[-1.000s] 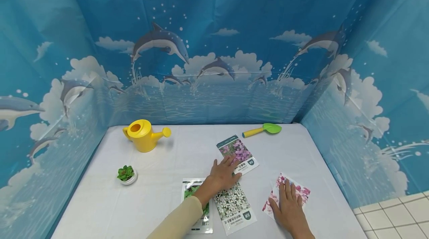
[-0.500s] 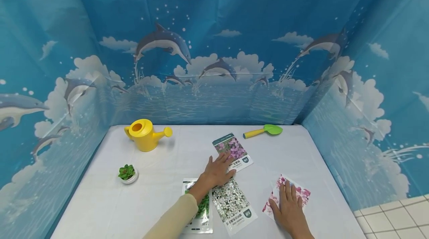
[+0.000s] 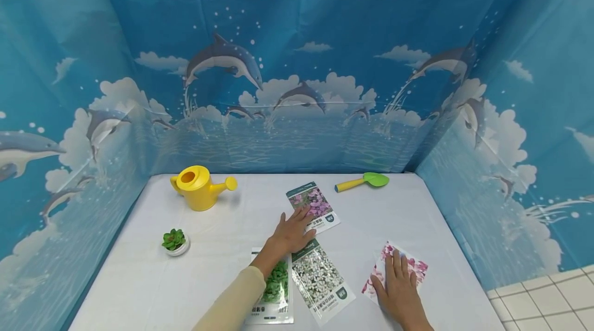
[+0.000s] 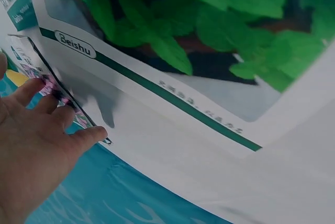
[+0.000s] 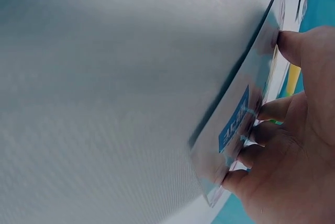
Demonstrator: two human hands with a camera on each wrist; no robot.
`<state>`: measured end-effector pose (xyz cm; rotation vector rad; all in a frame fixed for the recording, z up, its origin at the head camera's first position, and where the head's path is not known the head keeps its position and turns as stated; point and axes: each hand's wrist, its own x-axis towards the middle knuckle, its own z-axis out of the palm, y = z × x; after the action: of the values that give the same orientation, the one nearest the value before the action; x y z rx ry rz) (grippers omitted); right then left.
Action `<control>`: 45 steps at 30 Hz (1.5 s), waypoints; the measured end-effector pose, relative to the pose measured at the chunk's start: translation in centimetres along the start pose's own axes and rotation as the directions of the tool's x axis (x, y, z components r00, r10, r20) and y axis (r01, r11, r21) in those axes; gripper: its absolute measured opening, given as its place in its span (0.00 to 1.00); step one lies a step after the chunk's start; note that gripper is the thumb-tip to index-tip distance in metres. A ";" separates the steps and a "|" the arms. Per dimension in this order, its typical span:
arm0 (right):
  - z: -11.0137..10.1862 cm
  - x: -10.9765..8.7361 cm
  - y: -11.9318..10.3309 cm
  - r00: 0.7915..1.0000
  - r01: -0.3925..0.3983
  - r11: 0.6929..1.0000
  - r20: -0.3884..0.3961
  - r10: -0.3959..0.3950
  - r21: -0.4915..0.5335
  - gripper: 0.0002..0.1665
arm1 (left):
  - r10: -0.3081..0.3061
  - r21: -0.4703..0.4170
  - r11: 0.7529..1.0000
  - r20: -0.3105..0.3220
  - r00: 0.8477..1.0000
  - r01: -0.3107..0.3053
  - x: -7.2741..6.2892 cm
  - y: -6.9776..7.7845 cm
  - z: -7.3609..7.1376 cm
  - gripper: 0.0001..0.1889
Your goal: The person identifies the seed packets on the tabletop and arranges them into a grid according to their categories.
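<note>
In the head view, my left hand [image 3: 291, 233] rests with spread fingers on a seed packet with purple flowers [image 3: 320, 201]. The left wrist view has the fingers of that hand [image 4: 39, 135] pressing on this packet's face. Just nearer lies a seed packet with white flowers [image 3: 318, 277], and a green-leaf seed packet [image 3: 277, 284] is partly under the left forearm. My right hand [image 3: 400, 290] lies flat on a pink-and-white flowered packet [image 3: 419, 267]. Seen from the right wrist, a blue label [image 5: 234, 122] shows on the packet's side, fingertips along its upper edge.
A yellow watering can [image 3: 199, 192] stands at the back left, with a small potted succulent [image 3: 174, 241] in front of it. A toy trowel [image 3: 364, 181] with a green blade lies near the back edge. Dolphin-print curtains [image 3: 297, 130] enclose the white table [image 3: 223, 248].
My left hand has slid the purple-flower packet to the left and slightly away, so more of the white-flower packet's top shows. My right hand has stayed in place on the pink packet.
</note>
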<state>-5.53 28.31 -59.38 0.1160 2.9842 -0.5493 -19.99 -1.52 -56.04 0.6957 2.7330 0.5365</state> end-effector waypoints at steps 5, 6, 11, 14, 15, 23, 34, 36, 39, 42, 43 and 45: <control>0.0 0.0 0.0 1.000 0.003 1.000 -0.012 -0.003 0.006 0.52 | -0.006 -0.031 1.000 -0.013 1.000 0.006 -0.3 -0.8 -0.5 0.31; 0.0 0.0 0.0 1.000 0.003 1.000 -0.014 -0.003 0.005 0.52 | -0.006 -0.039 0.999 -0.013 1.000 0.005 -0.3 -1.0 -0.6 0.30; -0.1 0.0 -0.1 1.000 0.000 1.000 -0.003 0.000 -0.011 0.51 | -0.009 -0.071 0.997 -0.012 1.000 0.009 -0.7 -2.0 -0.9 0.29; -0.2 0.0 -0.2 1.000 -0.003 1.000 0.010 0.003 -0.017 0.51 | -0.007 -0.084 0.996 -0.019 1.000 0.005 -0.9 -2.6 -1.1 0.28; -0.2 0.1 -0.2 1.000 -0.005 1.000 0.014 0.005 -0.015 0.51 | -0.004 -0.088 0.996 -0.021 1.000 0.002 -1.0 -2.8 -1.2 0.28; 0.0 0.1 0.2 1.000 0.000 1.000 -0.001 0.000 0.007 0.52 | 0.007 -0.138 0.990 -0.021 1.000 -0.010 -1.6 -4.0 -1.7 0.27; -0.1 0.3 0.3 0.999 0.000 1.000 0.032 0.001 -0.010 0.52 | 0.020 -0.213 0.977 -0.002 1.000 -0.020 -2.5 -5.8 -2.5 0.23; -0.1 0.3 0.3 1.000 0.005 1.000 0.031 -0.004 -0.011 0.52 | 0.024 -0.218 0.976 -0.008 1.000 -0.025 -2.7 -6.2 -2.5 0.23; -0.1 0.2 0.3 1.000 0.020 1.000 0.003 -0.020 -0.004 0.51 | 0.035 -0.233 0.972 -0.022 0.999 -0.039 -3.1 -6.8 -2.4 0.22; 0.0 0.2 0.2 1.000 0.028 1.000 -0.009 -0.028 0.004 0.51 | 0.027 -0.240 0.970 -0.029 0.999 -0.034 -3.5 -7.4 -2.4 0.22; 0.0 0.2 0.2 1.000 0.028 1.000 -0.009 -0.028 0.004 0.51 | 0.021 -0.241 0.970 -0.027 0.999 -0.027 -3.6 -7.5 -2.4 0.22; 0.1 0.2 0.3 0.999 0.032 0.999 -0.012 -0.032 0.004 0.51 | 0.015 -0.244 0.969 -0.032 0.999 -0.022 -3.8 -7.8 -2.5 0.23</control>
<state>-5.65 28.53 -59.54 0.0727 3.0015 -0.5596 -20.72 -10.48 -56.42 0.6546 2.6260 0.8771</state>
